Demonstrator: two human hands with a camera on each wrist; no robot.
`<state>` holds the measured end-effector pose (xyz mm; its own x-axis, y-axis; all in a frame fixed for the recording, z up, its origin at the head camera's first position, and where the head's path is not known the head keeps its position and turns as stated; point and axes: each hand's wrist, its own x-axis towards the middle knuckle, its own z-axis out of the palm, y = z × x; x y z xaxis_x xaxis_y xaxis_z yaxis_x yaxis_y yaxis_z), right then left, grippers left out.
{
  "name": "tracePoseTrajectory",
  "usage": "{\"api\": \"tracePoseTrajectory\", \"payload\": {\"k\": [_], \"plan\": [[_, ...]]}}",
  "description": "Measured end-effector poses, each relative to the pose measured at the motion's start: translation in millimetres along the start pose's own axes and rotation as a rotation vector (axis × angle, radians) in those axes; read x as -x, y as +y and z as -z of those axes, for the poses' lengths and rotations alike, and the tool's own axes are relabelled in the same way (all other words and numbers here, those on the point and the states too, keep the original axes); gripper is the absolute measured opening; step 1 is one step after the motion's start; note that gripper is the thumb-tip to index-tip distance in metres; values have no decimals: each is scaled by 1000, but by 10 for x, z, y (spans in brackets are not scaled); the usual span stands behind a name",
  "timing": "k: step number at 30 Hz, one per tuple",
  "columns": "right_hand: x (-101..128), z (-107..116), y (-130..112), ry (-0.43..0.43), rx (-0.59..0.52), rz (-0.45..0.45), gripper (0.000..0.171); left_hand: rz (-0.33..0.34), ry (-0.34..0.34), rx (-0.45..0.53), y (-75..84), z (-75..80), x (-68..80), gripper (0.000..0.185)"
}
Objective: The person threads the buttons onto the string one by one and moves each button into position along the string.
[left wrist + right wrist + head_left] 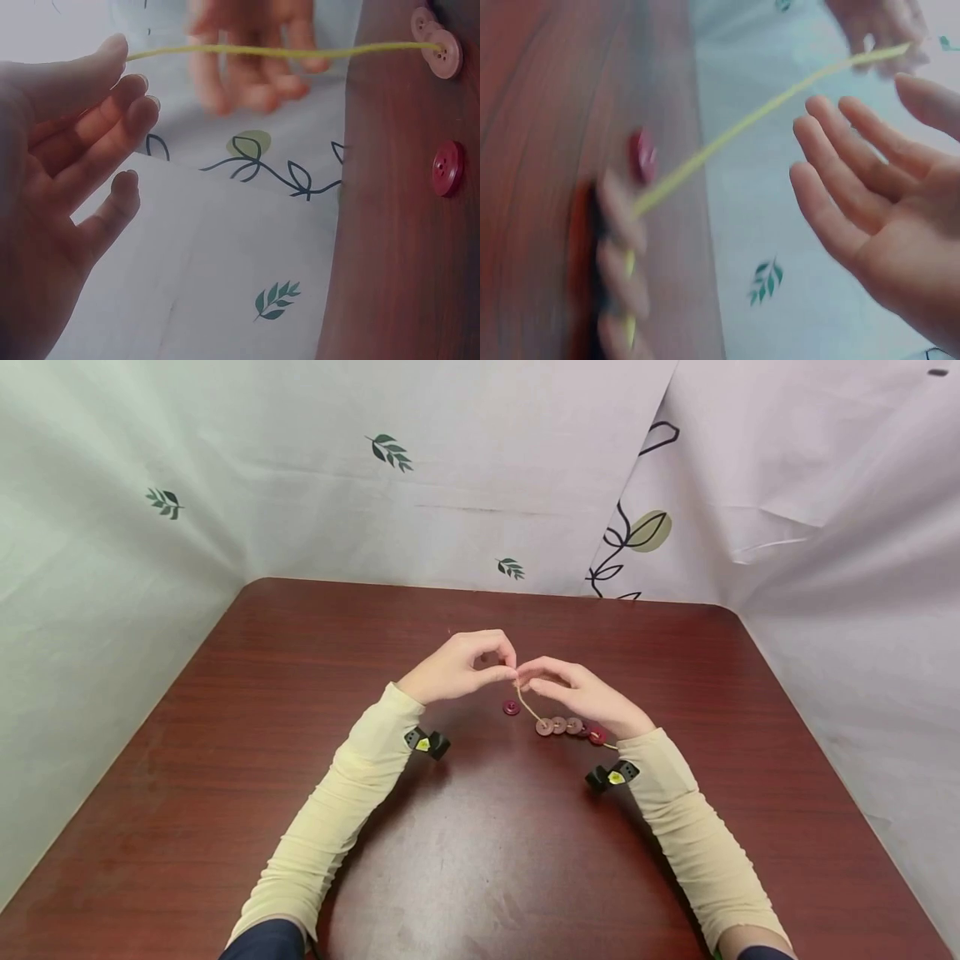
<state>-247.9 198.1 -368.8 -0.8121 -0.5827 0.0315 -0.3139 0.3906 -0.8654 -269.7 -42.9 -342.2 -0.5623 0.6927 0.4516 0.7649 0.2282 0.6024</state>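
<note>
A yellow string (528,703) ran taut from the left hand (457,667) down to a row of threaded buttons (567,727) lying on the table (300,693), right of the table's middle and well in from all four edges. Its upper end was pinched between the left thumb and forefinger; the left wrist view showed the string (285,51) leaving those fingertips and reaching the pale buttons (439,41) at the table edge of that frame. The other left fingers were loosely curled, holding nothing.

The right hand (581,693) sat just beside the left one, fingertips nearly touching it at the string's top. In the right wrist view its fingers were straight and spread (palm bare), with the string (765,112) passing beside them, apart from the palm. Whether the right thumb touched the string, cannot tell.

One loose dark red button (511,707) lay on the table just left of the string, near the threaded row; a red one (597,737) sat at the row's right end, partly under the right wrist. Both forearms wore cream sleeves (337,810). White leaf-print cloth (390,450) hung beyond the far, left and right edges.
</note>
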Motion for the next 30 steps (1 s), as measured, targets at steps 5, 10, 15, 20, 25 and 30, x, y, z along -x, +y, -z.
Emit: {"api": "tracePoseTrajectory", "payload": {"k": [5,10,15,20,25,30], "plan": [[32,-30,-106,-20,-91,47,29,-15,-7,-27,-9,-22,-5,8],[51,-27,-123,26,-98,14,23,-23,-14,-84,-14,-40,-2,11],[42,-30,-115,70,-62,-42,24,-11,-27,-106,-39,-68,-7,13],[35,-20,-94,98,-28,-70,22,90,-100,-99,-101,-134,-23,22],[42,4,-81,95,-27,-98,19,207,-250,-119,-206,-264,-38,41],[42,18,-82,93,-24,-96,19,239,-371,-245,-285,-419,-28,50]]}}
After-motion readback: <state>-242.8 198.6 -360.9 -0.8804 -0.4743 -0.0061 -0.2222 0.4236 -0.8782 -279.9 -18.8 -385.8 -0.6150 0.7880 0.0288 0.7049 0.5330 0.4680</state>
